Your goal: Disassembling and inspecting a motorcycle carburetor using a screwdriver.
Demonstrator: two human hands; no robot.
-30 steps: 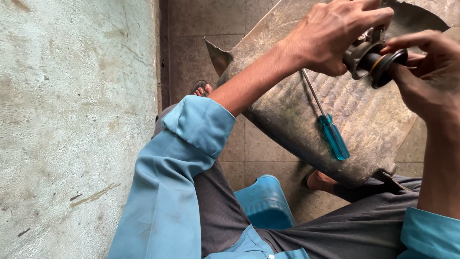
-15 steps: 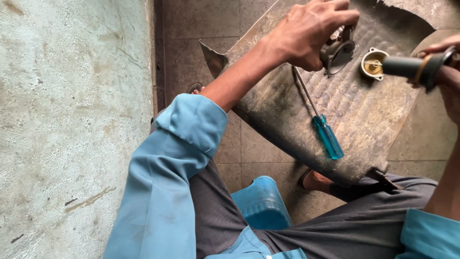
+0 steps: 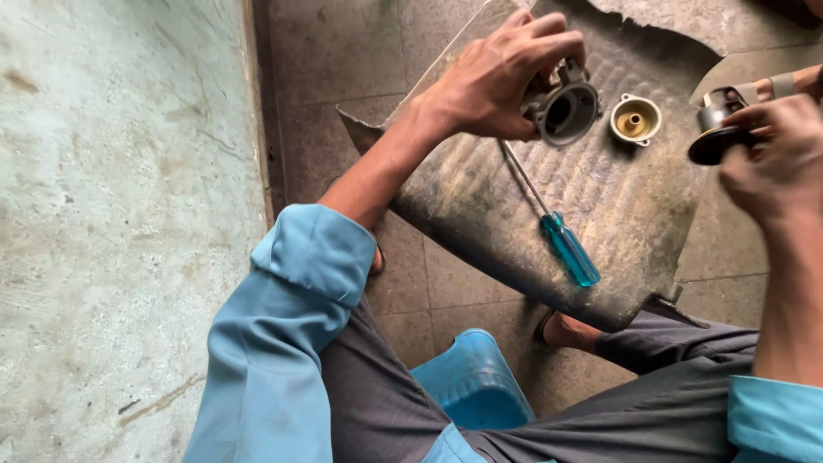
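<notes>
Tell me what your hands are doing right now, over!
Left hand grips grey metal housing above the mat. Right hand holds black-capped part. Brass-centred cup and screwdriver lie on mat, untouched.

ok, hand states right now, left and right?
Left hand: closed, fingers gripping a dark round metal housing.
Right hand: closed around a dark metal part.
</notes>
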